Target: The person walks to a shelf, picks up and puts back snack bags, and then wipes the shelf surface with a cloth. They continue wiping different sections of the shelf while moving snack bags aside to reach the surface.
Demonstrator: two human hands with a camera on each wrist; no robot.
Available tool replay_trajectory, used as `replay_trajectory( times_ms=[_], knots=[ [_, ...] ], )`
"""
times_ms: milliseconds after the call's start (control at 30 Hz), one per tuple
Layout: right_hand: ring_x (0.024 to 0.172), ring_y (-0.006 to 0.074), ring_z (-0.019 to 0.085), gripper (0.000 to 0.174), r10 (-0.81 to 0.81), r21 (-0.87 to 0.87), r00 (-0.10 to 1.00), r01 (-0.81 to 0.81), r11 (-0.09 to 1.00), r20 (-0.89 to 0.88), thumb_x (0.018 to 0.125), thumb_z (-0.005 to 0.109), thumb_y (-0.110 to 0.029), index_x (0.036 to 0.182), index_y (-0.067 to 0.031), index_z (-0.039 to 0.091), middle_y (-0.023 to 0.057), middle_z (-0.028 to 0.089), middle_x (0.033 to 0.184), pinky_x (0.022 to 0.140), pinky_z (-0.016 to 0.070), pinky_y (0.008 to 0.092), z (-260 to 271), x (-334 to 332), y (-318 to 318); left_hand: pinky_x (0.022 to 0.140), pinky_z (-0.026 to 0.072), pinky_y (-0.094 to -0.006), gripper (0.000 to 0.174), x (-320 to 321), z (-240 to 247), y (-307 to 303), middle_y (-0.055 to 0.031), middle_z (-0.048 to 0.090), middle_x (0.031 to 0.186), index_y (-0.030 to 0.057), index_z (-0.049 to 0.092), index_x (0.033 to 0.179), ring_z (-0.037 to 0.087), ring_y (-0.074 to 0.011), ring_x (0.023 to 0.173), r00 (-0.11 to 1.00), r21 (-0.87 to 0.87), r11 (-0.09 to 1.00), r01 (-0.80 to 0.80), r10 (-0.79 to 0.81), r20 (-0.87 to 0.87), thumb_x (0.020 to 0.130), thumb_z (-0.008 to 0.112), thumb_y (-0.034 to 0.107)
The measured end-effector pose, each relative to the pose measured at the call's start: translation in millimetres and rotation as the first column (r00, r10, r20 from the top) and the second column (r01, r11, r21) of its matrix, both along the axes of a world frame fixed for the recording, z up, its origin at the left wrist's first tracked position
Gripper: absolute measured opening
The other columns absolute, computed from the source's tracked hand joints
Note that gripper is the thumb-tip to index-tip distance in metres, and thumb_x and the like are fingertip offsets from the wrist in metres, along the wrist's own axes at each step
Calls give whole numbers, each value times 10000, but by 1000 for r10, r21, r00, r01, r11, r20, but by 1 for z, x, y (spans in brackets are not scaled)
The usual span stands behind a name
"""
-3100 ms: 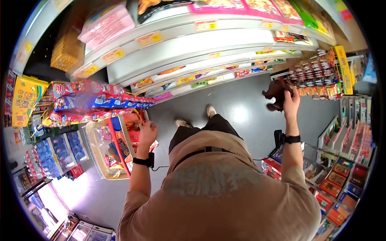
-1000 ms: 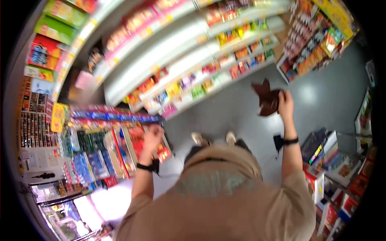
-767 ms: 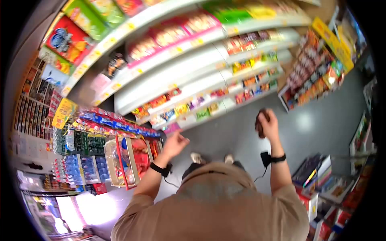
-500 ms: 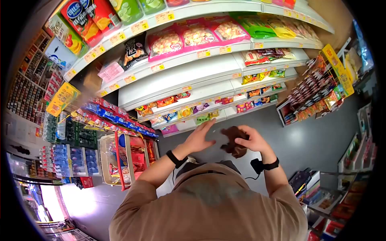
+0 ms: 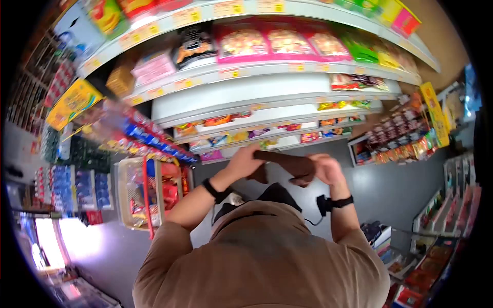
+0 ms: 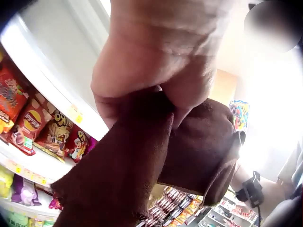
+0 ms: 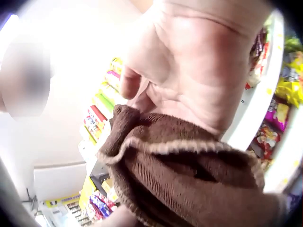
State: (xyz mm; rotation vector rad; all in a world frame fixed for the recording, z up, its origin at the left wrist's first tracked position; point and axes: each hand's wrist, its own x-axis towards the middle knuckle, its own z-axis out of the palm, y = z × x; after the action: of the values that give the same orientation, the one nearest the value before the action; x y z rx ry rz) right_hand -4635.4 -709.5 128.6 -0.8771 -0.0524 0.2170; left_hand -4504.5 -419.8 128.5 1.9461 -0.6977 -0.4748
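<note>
A dark brown cleaning cloth (image 5: 287, 163) with stitched edges is stretched between both hands in front of the body. My left hand (image 5: 245, 163) grips one end of it; in the left wrist view the cloth (image 6: 128, 161) comes out between thumb and fingers and hangs in folds. At the other end my right hand (image 5: 327, 168) holds the cloth, its bunched folds and pale hem (image 7: 175, 146) showing below the palm in the right wrist view. The right fingertips are mostly hidden behind the cloth there.
Snack shelves (image 5: 241, 97) curve across the front, with a bare white tier at mid height. A shopping basket (image 5: 134, 195) with a red handle stands at the left, below hanging candy packs (image 5: 154, 136). A snack rack (image 5: 405, 128) stands at the right, boxed goods (image 5: 377, 233) lower down.
My right hand has brought the cloth in from the far right to the middle. The left hand has moved from beside the basket to the cloth and taken hold of it, spreading it.
</note>
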Motion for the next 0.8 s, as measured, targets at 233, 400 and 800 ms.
replay_trajectory(
  times_ms=[233, 400, 800],
  knots=[
    [1135, 225, 570, 322, 783, -802, 616, -423, 422, 87, 912, 565, -66, 1229, -29, 612, 130, 564, 1299, 914, 473, 305, 65, 61, 31, 694, 506, -345, 196, 9, 21, -15, -116, 664, 778, -14, 600, 935, 650, -223, 774, 896, -191, 920, -342, 258, -362, 789, 471, -36],
    [940, 192, 641, 258, 311, -822, 941, -72, 565, 132, 886, 665, -209, 1089, -51, 648, 82, 658, 1060, 827, 505, 313, 38, 92, -16, 597, 405, -227, 61, 22, 1, -40, 6, 561, 777, 17, 539, 855, 483, -57, 732, 959, -211, 941, -264, 233, -161, 897, 500, -3],
    [1241, 356, 488, 764, 144, -773, 882, 301, 559, 448, 818, 728, -326, 1416, -38, 350, 221, 430, 1374, 1026, 408, 412, -40, 97, -39, 770, 490, -276, 197, 19, 11, -139, -79, 646, 941, -42, 574, 1036, 591, -141, 870, 946, -42, 950, -309, 303, -114, 891, 442, -33]
  ],
)
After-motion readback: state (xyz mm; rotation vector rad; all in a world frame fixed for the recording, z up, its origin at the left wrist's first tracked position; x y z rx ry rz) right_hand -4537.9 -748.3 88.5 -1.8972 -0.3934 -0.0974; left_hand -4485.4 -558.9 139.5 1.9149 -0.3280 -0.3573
